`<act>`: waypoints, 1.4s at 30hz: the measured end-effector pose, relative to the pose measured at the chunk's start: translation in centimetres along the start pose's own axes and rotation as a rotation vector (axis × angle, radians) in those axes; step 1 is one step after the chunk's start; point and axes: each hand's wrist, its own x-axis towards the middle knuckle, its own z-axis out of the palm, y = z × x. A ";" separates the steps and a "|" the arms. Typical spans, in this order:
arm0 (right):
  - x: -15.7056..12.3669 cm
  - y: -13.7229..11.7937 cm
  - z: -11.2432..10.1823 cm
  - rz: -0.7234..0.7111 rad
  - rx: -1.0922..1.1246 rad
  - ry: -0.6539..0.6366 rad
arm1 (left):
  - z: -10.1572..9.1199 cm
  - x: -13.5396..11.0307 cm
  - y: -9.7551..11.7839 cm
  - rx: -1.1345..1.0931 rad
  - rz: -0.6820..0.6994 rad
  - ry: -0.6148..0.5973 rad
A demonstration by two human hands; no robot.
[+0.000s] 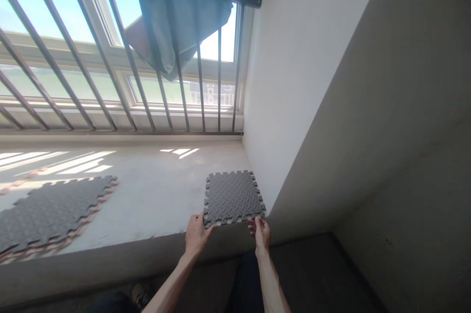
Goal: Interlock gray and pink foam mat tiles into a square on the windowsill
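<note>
A grey foam mat tile [234, 197] with a raised tread pattern and jigsaw edges lies on the pale ledge, close to the side wall. My left hand [196, 235] is on its front left corner, thumb along the front edge and fingers at the left side. At the front right corner, my right hand [261, 232] has its curled fingers against the edge. Both hands grip the tile; some fingertips are hidden beneath or behind it.
More grey foam mat tiles [62, 210] with pinkish edges lie on the ledge [147, 195] at left. Metal railing bars [180, 82] stand before the window, with a green-grey cloth [176, 18] over the rail. A white wall [287, 72] rises at right. Below is dark floor [312, 273].
</note>
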 end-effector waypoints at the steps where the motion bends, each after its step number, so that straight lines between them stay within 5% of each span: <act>1: -0.1 -0.1 -0.1 0.000 -0.019 0.008 | -0.1 -0.1 0.3 -0.002 -0.007 -0.003; 4: -1.0 -0.4 -0.7 -0.037 -0.132 0.015 | -0.5 -0.4 0.4 -0.067 -0.030 -0.022; 7: -2.3 -0.3 -1.8 -0.164 -0.355 -0.084 | -2.1 0.2 -2.1 -0.195 -0.039 0.026; 12: -3.9 0.1 -3.9 -0.296 -0.720 -0.304 | -11.0 1.7 -14.0 -0.214 -0.155 0.311; 17: -2.5 0.1 -4.9 -0.260 -0.836 -0.306 | -22.0 1.5 -26.6 0.005 -0.417 0.485; 20: -1.3 0.3 -4.9 -0.232 -0.833 -0.276 | -25.9 1.2 -30.5 0.140 -0.575 0.461; 23: -1.5 0.2 -4.3 -0.235 -0.869 -0.260 | -27.6 1.1 -32.2 0.254 -0.609 0.312; 26: -3.2 -0.3 -3.3 -0.294 -0.907 -0.262 | -28.3 1.6 -32.4 0.378 -0.529 0.238; 30: -5.3 -1.0 -2.1 -0.387 -0.964 -0.286 | -28.8 3.3 -30.1 0.441 -0.424 0.362; 36: -6.2 -1.3 -1.7 -0.490 -1.004 -0.338 | -27.4 5.1 -20.3 0.330 -0.153 0.497; 42: -8.6 -1.5 -0.4 -0.524 -0.923 -0.433 | -20.8 1.3 -9.6 0.038 0.138 0.379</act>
